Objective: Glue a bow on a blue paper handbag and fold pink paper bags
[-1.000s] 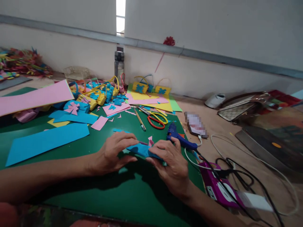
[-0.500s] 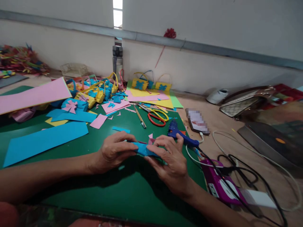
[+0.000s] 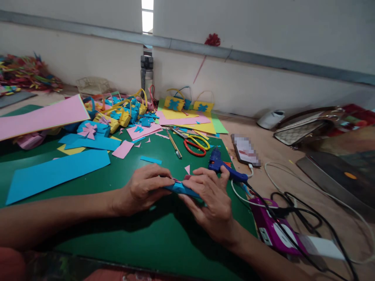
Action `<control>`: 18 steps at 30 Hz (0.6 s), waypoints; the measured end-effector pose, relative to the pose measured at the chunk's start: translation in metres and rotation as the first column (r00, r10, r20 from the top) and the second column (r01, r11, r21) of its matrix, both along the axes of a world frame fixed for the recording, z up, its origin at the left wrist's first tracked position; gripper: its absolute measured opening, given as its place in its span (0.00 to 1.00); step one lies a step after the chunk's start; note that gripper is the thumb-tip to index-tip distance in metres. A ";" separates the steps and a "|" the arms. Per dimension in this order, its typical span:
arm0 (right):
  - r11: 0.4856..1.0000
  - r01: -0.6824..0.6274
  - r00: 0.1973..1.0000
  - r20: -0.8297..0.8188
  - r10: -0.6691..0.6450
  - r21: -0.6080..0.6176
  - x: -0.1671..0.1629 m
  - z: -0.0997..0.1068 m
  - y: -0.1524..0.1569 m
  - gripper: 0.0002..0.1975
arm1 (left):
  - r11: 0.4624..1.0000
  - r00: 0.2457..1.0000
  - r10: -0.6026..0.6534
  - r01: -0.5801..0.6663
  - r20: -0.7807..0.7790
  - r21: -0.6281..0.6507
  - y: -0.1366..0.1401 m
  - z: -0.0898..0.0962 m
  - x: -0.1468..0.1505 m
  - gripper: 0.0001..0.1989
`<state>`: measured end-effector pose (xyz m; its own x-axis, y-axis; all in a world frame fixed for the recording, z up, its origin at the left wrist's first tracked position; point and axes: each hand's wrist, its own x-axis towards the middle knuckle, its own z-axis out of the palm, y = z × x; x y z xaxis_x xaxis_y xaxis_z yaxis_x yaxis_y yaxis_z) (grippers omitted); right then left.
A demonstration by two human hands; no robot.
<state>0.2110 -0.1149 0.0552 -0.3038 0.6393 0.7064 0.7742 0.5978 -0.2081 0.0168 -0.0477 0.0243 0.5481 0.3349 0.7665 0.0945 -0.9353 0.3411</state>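
Observation:
Between both hands is a folded piece of blue paper (image 3: 182,189), held low over the green board (image 3: 123,242). My left hand (image 3: 146,187) pinches its left end, thumb and fingers pressed together. At the other end, my right hand (image 3: 209,199) grips the paper between thumb and fingers. A bit of pink shows along the top edge of the fold; the fingers hide much of the piece. Just beyond lies a small pink paper triangle (image 3: 187,169). The blue glue gun (image 3: 225,166) rests close behind my right hand.
Scissors (image 3: 196,145) and a paper cutter knife (image 3: 175,144) lie ahead. Blue sheets (image 3: 58,171) are at left, beside a heap of small paper bags (image 3: 117,113). On the right are a phone (image 3: 246,150), cables and a purple power strip (image 3: 272,222).
The blue paper has tilted, so its front face looks narrower and the pink inside edge shows more. Both hands keep their hold and have barely shifted.

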 end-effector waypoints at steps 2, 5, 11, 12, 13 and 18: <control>1.000 -0.009 1.000 0.003 0.009 0.014 0.001 -0.002 0.000 0.07 | 1.000 1.000 0.006 -0.006 0.002 0.020 0.001 0.000 0.000 0.07; 0.998 -0.032 0.999 0.017 0.031 0.055 0.003 -0.005 0.001 0.08 | 0.997 1.000 0.018 -0.018 0.004 0.069 0.005 -0.002 0.000 0.07; 0.989 -0.035 0.993 0.120 0.018 0.146 0.007 -0.007 0.003 0.08 | 0.992 0.999 0.029 -0.025 -0.026 0.125 0.012 0.000 -0.003 0.06; 0.989 -0.030 0.993 0.115 0.013 0.143 0.006 -0.006 0.002 0.08 | 0.992 0.999 0.027 -0.023 -0.029 0.127 0.012 0.003 -0.004 0.06; 0.991 -0.025 0.995 0.103 0.012 0.133 0.006 -0.005 0.002 0.08 | 0.991 0.999 0.028 -0.024 -0.029 0.130 0.012 0.005 -0.006 0.06; 0.998 -0.029 0.999 0.031 0.027 0.057 0.007 0.000 -0.001 0.07 | 0.989 0.999 0.036 -0.031 -0.033 0.148 0.011 0.014 -0.009 0.06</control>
<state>0.2175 -0.1158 0.0548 -0.3429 0.5891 0.7317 0.7626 0.6294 -0.1494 0.0073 -0.0372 0.0383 0.5660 0.2385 0.7891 0.1358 -0.9711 0.1961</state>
